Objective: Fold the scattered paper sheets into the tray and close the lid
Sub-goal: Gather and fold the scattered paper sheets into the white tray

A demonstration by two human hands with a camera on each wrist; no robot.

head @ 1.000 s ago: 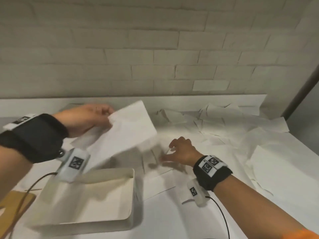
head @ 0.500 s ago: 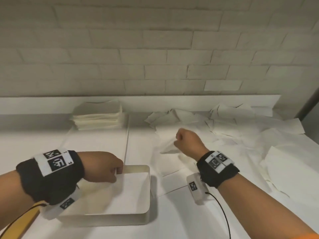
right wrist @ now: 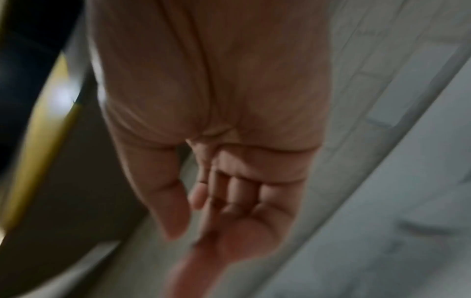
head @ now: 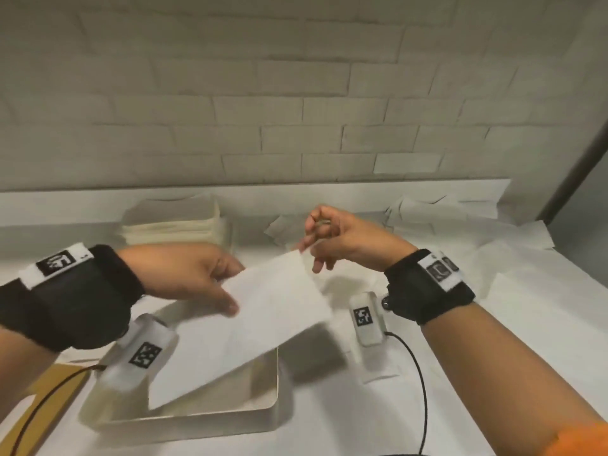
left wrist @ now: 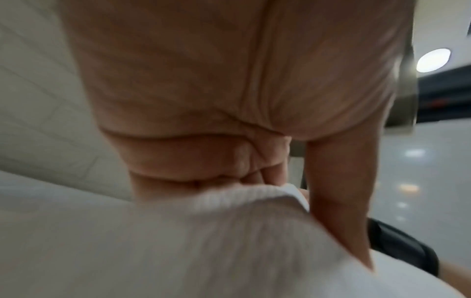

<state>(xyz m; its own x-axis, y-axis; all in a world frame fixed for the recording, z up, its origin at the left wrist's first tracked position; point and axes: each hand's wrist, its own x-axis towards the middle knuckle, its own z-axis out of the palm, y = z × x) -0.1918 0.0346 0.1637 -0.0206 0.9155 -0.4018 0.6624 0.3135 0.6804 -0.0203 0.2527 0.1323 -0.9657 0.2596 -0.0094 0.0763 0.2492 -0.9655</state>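
Note:
A white paper sheet (head: 263, 317) hangs tilted over the open white tray (head: 269, 419) near the table's front. My left hand (head: 200, 278) grips the sheet's left edge, thumb on top; the left wrist view shows the thumb (left wrist: 339, 211) pressed onto the sheet (left wrist: 178, 242). My right hand (head: 335, 241) hovers at the sheet's far corner, fingers loosely curled. In the right wrist view its thumb (right wrist: 170, 209) stands apart from the fingers, with nothing seen between them. The sheet hides most of the tray's inside.
A stack of folded sheets (head: 174, 228) sits at the back left against the wall ledge. Several loose sheets (head: 460, 232) lie scattered over the table's right side. A tan flat board (head: 56, 390) lies left of the tray. Cables trail from both wrists.
My left hand has left the tray and now grips a sheet above it. The right hand brought that sheet from the pile and has loosened its fingers.

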